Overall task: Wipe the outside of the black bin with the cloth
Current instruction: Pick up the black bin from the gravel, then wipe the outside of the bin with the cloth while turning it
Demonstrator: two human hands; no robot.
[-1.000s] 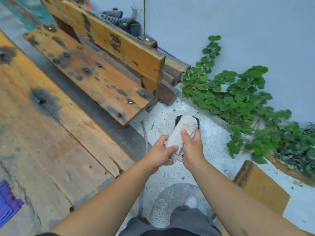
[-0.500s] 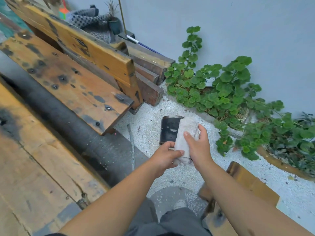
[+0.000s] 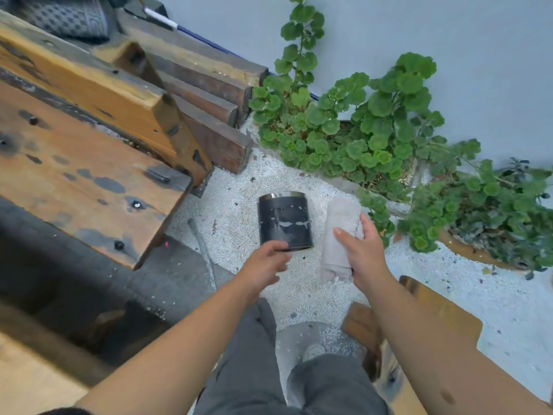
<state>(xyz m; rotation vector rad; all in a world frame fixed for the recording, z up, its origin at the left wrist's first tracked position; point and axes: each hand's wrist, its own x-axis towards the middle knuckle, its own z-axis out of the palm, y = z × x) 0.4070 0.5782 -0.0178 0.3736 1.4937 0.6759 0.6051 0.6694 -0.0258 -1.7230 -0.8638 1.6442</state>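
Black bin (image 3: 284,221) upright on white gravel (image 3: 236,217), near bench (image 3: 89,163); pale smears across its side (metal rim on top). Right hand (image 3: 363,253) gripping rolled grey cloth (image 3: 338,235), just beside bin. Left hand (image 3: 264,265) loosely curled, holding nothing, at bin's base.

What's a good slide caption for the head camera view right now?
Left hand reaches for the smeared black bin on the gravel while right hand grips the rolled cloth beside it.

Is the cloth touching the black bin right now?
No, the cloth is held in the right hand beside the black bin, with white ground showing between them.
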